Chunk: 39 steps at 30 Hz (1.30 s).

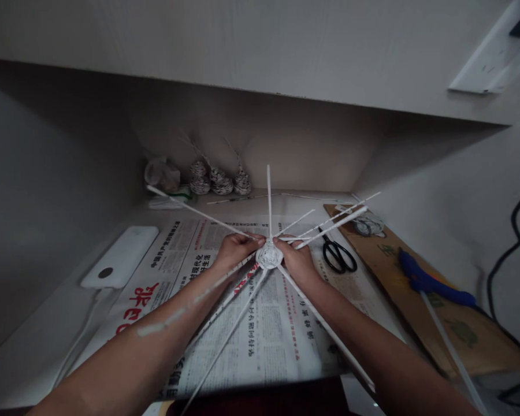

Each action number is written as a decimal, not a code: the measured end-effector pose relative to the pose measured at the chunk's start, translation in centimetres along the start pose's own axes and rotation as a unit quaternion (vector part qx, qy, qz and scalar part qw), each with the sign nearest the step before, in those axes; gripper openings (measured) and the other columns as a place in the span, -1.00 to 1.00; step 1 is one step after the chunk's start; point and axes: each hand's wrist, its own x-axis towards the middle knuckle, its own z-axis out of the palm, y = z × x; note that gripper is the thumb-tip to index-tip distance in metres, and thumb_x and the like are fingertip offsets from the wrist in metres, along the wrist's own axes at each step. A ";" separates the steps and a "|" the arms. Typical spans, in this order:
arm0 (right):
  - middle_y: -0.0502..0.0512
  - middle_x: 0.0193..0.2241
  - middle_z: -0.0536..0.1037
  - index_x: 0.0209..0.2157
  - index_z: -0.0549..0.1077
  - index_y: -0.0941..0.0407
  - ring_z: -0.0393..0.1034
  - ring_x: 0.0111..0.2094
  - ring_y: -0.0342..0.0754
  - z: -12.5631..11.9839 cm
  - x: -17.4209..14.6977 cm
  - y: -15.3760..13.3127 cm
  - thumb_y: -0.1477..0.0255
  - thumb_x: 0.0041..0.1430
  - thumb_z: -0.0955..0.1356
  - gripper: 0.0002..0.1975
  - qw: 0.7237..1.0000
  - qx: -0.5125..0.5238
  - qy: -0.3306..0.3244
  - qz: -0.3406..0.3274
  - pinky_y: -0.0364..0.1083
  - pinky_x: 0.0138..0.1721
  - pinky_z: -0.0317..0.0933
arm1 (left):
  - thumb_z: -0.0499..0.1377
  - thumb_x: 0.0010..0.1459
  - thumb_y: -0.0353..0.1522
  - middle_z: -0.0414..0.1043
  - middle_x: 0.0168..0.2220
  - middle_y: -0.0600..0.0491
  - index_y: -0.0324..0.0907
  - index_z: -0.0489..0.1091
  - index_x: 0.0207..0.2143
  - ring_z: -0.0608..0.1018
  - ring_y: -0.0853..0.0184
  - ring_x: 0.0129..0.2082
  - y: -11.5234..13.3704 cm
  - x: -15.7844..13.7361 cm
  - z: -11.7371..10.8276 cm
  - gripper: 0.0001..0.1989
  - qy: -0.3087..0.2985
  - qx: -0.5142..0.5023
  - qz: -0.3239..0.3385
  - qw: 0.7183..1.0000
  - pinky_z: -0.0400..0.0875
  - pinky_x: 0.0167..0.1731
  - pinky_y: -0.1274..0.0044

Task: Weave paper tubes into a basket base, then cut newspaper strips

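Between my hands is a small round weaving of rolled paper strips (269, 255), with long paper spokes fanning out on all sides. My left hand (239, 249) pinches its left edge, thumb on top. On the opposite edge, my right hand (298, 254) grips with its thumb near the rim, close to several spokes that point up and right. Most of the fingers are hidden beneath the piece. One spoke crosses over my left forearm and another runs along my right forearm. The weaving is held above printed newspaper (260, 323).
Black scissors (338, 255) lie right of my hands. Beyond them, a blue glue gun (433, 282) rests on brown cardboard (455, 341). A white power bank (120, 257) with a cable sits left. Several woven gourd shapes (221, 180) stand at the back, beneath an overhanging panel (260, 46).
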 end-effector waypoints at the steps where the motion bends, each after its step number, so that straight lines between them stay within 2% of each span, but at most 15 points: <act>1: 0.00 -0.60 0.51 -0.58 0.50 0.13 0.36 -0.53 -0.06 0.0 0.0 -0.1 0.30 -0.16 0.47 -0.81 1.000 -0.005 0.002 -0.001 -0.08 -0.44 0.23 | 0.52 -0.39 -0.28 0.55 -0.54 -0.01 -0.27 0.61 -0.46 0.49 0.35 -0.55 0.0 0.1 -0.1 -0.63 -0.006 -0.012 -0.018 1.000 0.35 -0.48 0.55; 5: 0.00 -0.61 0.50 -0.55 0.50 0.11 0.36 -0.53 -0.06 -0.2 0.0 0.0 0.27 -0.15 0.46 -0.80 1.000 -0.028 0.004 -0.008 -0.08 -0.45 0.23 | 0.52 -0.43 -0.26 0.48 -0.62 0.02 -0.29 0.60 -0.50 0.35 0.46 -0.67 0.1 0.2 -0.1 -0.62 -0.007 -0.028 -0.061 0.998 0.15 -0.65 0.60; 8: -0.04 -0.63 0.47 -0.51 0.49 0.10 0.33 -0.56 -0.07 -0.3 0.0 0.2 0.25 -0.12 0.45 -0.79 0.998 -0.052 0.007 -0.020 -0.10 -0.49 0.20 | 0.52 -0.43 -0.26 0.47 -0.62 0.02 -0.30 0.57 -0.54 0.34 0.46 -0.68 0.3 0.2 -0.2 -0.63 0.004 -0.025 -0.077 0.997 0.10 -0.69 0.60; 12: -0.03 -0.62 0.47 -0.51 0.49 0.09 0.31 -0.56 -0.08 -0.4 -0.1 0.1 0.26 -0.08 0.44 -0.82 0.995 -0.091 -0.003 -0.041 -0.11 -0.52 0.17 | 0.51 -0.40 -0.25 0.47 -0.62 0.04 -0.30 0.60 -0.49 0.34 0.48 -0.69 0.4 0.1 -0.3 -0.62 -0.008 -0.017 -0.077 0.997 0.08 -0.70 0.60; 15: -0.01 -0.58 0.49 -0.48 0.51 0.09 0.33 -0.53 -0.06 -0.5 -0.2 0.1 0.27 -0.05 0.44 -0.83 0.994 -0.099 -0.021 -0.048 -0.10 -0.48 0.19 | 0.53 -0.47 -0.30 0.51 -0.59 0.02 -0.29 0.60 -0.48 0.43 0.41 -0.63 0.7 0.0 -0.2 -0.60 -0.021 -0.024 -0.075 0.997 0.23 -0.62 0.58; 19: 0.02 -0.54 0.55 -0.46 0.53 0.11 0.40 -0.47 -0.03 -0.3 0.0 0.3 0.25 -0.06 0.47 -0.79 0.998 -0.039 -0.042 -0.030 -0.06 -0.38 0.26 | 0.54 -0.60 -0.39 0.54 -0.57 0.02 -0.27 0.57 -0.56 0.51 0.36 -0.55 1.3 -0.2 0.1 -0.60 0.018 -0.029 -0.066 0.997 0.38 -0.45 0.54; 23: 0.01 -0.58 0.54 -0.49 0.53 0.12 0.40 -0.50 -0.05 -0.1 0.0 0.4 0.25 -0.14 0.51 -0.76 0.998 0.034 -0.060 0.008 -0.06 -0.38 0.26 | 0.55 -0.57 -0.36 0.54 -0.57 0.03 -0.26 0.55 -0.56 0.53 0.35 -0.54 0.9 -0.2 0.4 -0.59 0.028 -0.062 -0.059 0.996 0.41 -0.43 0.53; 30: 0.06 -0.49 0.60 -0.45 0.54 0.13 0.45 -0.45 -0.02 -0.2 -0.1 0.6 0.30 -0.18 0.52 -0.76 0.999 -0.006 -0.046 0.016 -0.07 -0.37 0.28 | 0.53 -0.42 -0.28 0.49 -0.60 0.08 -0.27 0.56 -0.49 0.44 0.42 -0.64 -0.5 0.4 -0.3 -0.62 0.027 -0.051 -0.053 0.997 0.26 -0.63 0.59; 36: 0.06 -0.48 0.60 -0.45 0.55 0.15 0.44 -0.45 -0.03 -0.5 -0.2 0.8 0.32 -0.14 0.52 -0.79 0.997 -0.055 -0.045 -0.033 -0.07 -0.35 0.29 | 0.53 -0.47 -0.34 0.54 -0.55 0.03 -0.27 0.58 -0.47 0.53 0.34 -0.54 0.1 0.5 -0.6 -0.60 -0.011 -0.050 -0.078 0.996 0.40 -0.44 0.52; 39: 0.04 -0.51 0.59 -0.44 0.53 0.14 0.43 -0.47 -0.05 -0.5 -0.2 0.8 0.31 -0.15 0.53 -0.76 0.998 -0.053 -0.032 -0.024 -0.08 -0.39 0.27 | 0.53 -0.49 -0.36 0.56 -0.54 0.03 -0.27 0.57 -0.50 0.52 0.37 -0.53 0.3 0.4 -0.5 -0.62 -0.010 -0.048 -0.073 0.996 0.39 -0.41 0.54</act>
